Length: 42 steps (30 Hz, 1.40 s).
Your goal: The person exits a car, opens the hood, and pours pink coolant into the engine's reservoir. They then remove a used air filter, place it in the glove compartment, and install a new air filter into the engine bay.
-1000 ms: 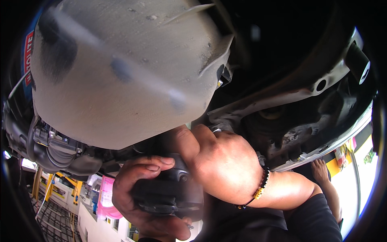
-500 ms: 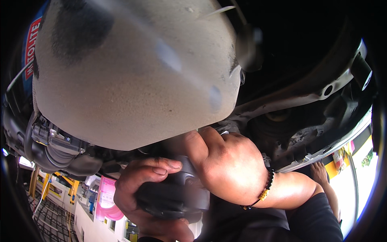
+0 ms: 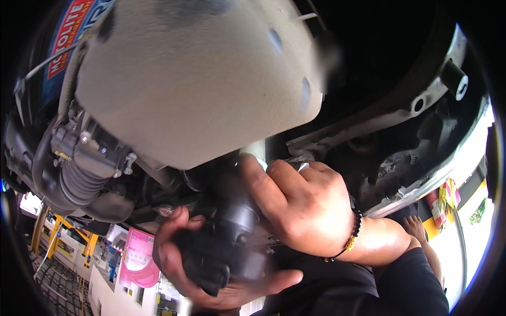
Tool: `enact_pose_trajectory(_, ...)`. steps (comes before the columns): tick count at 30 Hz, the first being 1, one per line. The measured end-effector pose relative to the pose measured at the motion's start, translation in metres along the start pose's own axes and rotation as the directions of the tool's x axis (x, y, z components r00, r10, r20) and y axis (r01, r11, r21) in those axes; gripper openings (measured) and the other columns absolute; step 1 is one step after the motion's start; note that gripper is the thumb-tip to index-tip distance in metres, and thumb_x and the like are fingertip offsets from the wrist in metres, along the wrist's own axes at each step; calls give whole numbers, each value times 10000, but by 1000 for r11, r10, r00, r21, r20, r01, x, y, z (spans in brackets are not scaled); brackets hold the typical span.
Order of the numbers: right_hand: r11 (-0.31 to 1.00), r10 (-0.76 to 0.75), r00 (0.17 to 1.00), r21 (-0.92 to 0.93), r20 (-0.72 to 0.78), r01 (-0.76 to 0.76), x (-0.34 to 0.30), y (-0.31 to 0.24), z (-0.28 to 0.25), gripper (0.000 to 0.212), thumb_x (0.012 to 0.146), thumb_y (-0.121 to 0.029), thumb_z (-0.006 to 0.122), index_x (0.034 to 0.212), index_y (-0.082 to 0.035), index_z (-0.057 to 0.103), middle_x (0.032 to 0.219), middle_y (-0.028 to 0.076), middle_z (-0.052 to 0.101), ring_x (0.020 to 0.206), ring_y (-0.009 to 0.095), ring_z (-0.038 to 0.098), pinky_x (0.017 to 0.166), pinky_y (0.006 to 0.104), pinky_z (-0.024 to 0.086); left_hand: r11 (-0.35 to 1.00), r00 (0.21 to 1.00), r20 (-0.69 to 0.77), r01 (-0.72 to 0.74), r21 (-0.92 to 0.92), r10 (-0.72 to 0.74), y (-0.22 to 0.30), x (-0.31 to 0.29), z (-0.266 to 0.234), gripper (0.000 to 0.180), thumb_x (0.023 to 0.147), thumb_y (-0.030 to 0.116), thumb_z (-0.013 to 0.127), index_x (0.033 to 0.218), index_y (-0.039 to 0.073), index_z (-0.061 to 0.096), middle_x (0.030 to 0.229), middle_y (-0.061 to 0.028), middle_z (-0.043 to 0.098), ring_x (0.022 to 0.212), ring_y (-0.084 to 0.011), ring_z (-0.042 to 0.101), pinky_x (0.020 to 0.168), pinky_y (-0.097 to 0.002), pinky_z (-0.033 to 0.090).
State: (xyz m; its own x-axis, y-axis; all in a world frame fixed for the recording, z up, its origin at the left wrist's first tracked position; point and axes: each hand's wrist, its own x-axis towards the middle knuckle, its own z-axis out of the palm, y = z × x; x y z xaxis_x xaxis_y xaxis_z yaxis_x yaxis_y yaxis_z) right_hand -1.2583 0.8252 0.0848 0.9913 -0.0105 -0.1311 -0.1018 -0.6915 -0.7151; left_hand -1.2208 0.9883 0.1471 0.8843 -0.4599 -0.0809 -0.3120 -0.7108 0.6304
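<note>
My left hand [image 3: 171,260] curls round a black plastic part [image 3: 211,253] with a rounded collar at its upper end; blur hides its exact kind. The thumb sticks out to the right below it. My right hand [image 3: 311,210], with a beaded bracelet [image 3: 352,241] at the wrist, is closed at the upper right of the black part. A pale, tube-like piece [image 3: 254,150] shows behind its index finger. What its fingertips grip is hidden. Above both hands hangs a large, dusty, beige-grey panel [image 3: 184,95].
Left of the panel are a ribbed black hose [image 3: 81,181] and a connector block. A metal frame rail [image 3: 390,118] runs along the right. Behind, a pink container [image 3: 138,258] and yellow metal posts [image 3: 92,247] show at lower left. Another person's bare limb [image 3: 415,227] appears at lower right.
The view has shifted, so the panel sits higher and farther right. My left fingers have loosened and the thumb has extended; the black part has turned. The pale piece by my right hand shows more.
</note>
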Motion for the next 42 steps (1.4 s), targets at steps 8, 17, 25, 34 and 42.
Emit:
enact_pose_trajectory(8,872,-484,872,-44,70,488,-40,-32,-4,475,598,-153,624,1037,18,682,630,-57,407,470,61,429,450,230,328,963,1000,4,10,-269,-9,-14,-92,-28,999,759,486,779,1422,-43,252,1308,-262,413,1086,-344,522,860,-407,501)
enact_pose_trajectory(17,882,-372,847,-138,381,450,-76,-62,34,569,685,-269,716,1196,-33,635,797,-11,524,606,119,560,577,288,451,552,868,133,416,-723,-479,-54,-157,-10,803,855,309,684,1440,-51,269,1265,-235,491,1157,-267,495,1034,-409,388)
enact_pose_trajectory(25,968,-158,928,-133,338,213,-69,-73,45,556,711,-175,705,1251,-98,598,801,38,577,637,208,630,614,344,511,469,866,88,349,-812,-492,-66,-156,4,744,892,236,622,1492,-17,262,1429,-230,422,1272,-261,441,1083,-395,347)
enact_pose_trajectory(34,979,-30,910,-171,413,110,-45,-90,48,665,702,-160,757,1341,-187,570,876,81,637,735,308,671,659,413,551,609,296,-538,273,-745,-790,-137,-258,-45,634,919,69,642,1480,39,348,1413,-89,455,1181,-173,482,973,-322,436)
enact_pose_trajectory(42,970,-22,926,-218,376,112,-46,-102,53,782,734,-36,704,1460,-187,455,812,94,604,680,300,643,635,413,530,852,216,-824,135,-506,-524,-218,-228,-130,586,838,-8,741,1355,-30,467,1298,-118,570,1142,-167,543,965,-339,452)
